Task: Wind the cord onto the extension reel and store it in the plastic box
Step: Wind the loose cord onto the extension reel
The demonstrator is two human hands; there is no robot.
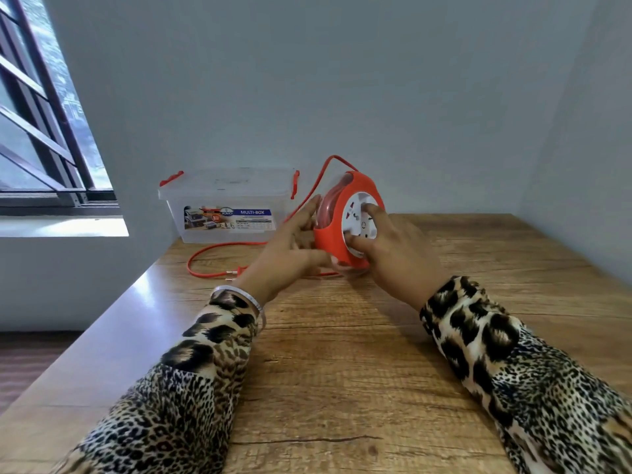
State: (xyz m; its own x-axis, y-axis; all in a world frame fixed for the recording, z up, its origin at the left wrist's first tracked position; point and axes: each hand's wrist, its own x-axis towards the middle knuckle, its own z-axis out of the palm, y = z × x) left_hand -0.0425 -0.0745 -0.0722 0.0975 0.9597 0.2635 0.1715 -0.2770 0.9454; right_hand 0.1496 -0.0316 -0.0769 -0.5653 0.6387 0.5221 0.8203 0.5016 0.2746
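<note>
Two hands at one extension reel point(329, 241), frame centre: my left hand point(290, 242) flat, fingers straight, against its rear; my right hand point(395, 249) pressing fingertips point(370, 209) on its white face. Cord point(205, 250) loops left near table point(150, 278) edge; plastic box point(222, 203) behind, at wall.

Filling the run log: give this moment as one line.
left hand braces reel | right hand on its white face | cord loose on table | box lidded

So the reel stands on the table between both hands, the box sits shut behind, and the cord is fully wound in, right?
Not fully wound: in the head view a long loop of cord lies loose on the table, ending in the plug. The rest holds: the reel stands between the left hand and right hand, the box shut behind.
</note>
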